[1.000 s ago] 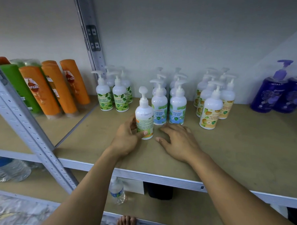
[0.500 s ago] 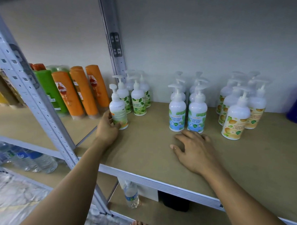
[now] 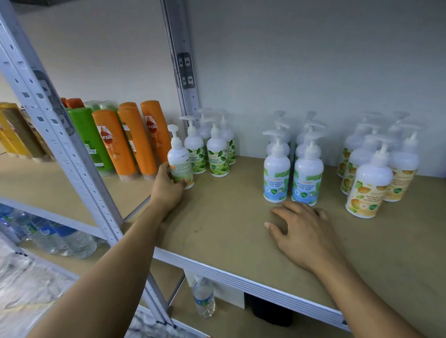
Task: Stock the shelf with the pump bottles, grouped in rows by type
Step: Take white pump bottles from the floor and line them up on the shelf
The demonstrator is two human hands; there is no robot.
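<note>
Now my left hand [image 3: 168,189] is gripping the bottle [image 3: 179,161], sliding it left to the green row [image 3: 217,155], maybe its kind; my right hand [image 3: 301,231] is lying flat, empty.

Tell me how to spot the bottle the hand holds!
On the brown shelf board, find the white green-leaf bottles at its left end. The held bottle stands frontmost and leftmost there. Only it has the left hand round it and shows small print outward.
</note>
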